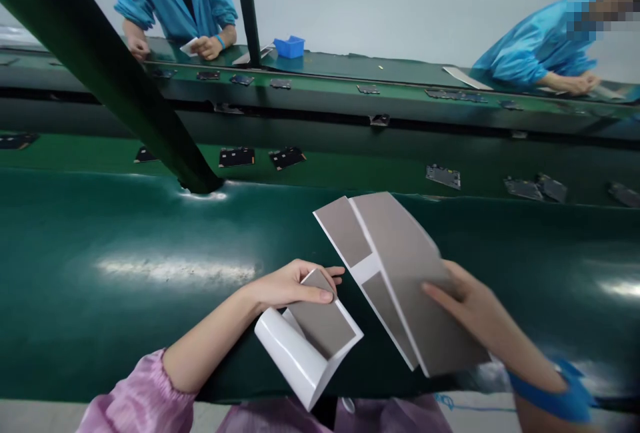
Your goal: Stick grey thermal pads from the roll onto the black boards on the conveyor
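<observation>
My left hand (305,286) pinches a white-backed sheet with a grey adhesive-looking pad (325,330) on it; the sheet's lower end curls over into a loose white roll. In my right hand (465,300) are larger grey sheets (400,273) with white edges, thumb on top and fingers behind. Beneath the top one, another sheet sticks out to the left, showing grey patches parted by a white strip. The two handfuls are held apart, above the green tabletop. A blue band circles my right wrist.
Black circuit boards (237,156) and grey boards (443,176) lie along the green line beyond the table edge. A dark slanted post (150,113) rises at the left. Across the line, two people in blue smocks work near a blue bin (289,47).
</observation>
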A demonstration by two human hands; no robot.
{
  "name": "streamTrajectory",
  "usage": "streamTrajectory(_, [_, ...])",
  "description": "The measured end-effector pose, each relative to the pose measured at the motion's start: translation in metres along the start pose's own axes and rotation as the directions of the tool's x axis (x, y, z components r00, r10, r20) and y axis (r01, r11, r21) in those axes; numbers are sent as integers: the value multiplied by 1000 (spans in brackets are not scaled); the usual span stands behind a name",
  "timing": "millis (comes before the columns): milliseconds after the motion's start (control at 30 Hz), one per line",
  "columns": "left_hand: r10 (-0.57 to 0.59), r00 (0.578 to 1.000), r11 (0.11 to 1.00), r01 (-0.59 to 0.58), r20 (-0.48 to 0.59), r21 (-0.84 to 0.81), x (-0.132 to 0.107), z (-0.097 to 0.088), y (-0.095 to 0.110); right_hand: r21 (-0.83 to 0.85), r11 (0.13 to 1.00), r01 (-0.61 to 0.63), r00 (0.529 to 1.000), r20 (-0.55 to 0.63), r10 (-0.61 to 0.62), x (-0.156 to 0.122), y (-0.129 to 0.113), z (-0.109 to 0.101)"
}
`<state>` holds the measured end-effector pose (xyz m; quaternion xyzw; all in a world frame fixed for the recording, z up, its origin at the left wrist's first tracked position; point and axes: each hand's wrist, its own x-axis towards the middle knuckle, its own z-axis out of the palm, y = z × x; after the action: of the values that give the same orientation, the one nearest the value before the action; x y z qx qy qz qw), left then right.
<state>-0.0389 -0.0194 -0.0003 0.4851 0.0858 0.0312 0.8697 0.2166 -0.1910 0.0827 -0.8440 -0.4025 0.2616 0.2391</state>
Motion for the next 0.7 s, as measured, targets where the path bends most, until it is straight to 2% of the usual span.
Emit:
streamTrajectory(67, [19, 1000, 1000, -19, -2, 3, 0, 1, 0, -115, 990, 84, 996, -20, -87, 12, -4, 29])
streamTrajectory(167, [37, 999, 999, -37, -23, -36, 0, 2, -2, -243, 957, 159, 969, -146, -198, 20, -6, 59])
streamTrajectory(267, [-1, 999, 997, -2, -41, -81, 0, 2, -5, -266, 945, 192, 956, -166, -241, 20, -9, 72])
streamTrajectory(400, [-22, 998, 994, 15, -63, -106, 0, 2, -7, -196, 974, 112, 976, -161, -144, 21, -21, 77])
streamTrajectory(467, [-36, 995, 993, 25, -94, -117, 1, 1, -7, -151, 985, 85, 989, -105, -101, 24, -28, 76])
streamTrajectory(567, [-46, 991, 993, 31, -124, -114, 1, 1, -8, 21, 999, 39, 994, 105, -41, 30, -39, 71])
streamTrajectory(700, [-30, 988, 995, 15, -149, -100, 2, 1, -10, 270, 961, -68, 929, 368, -38, 33, -48, 64])
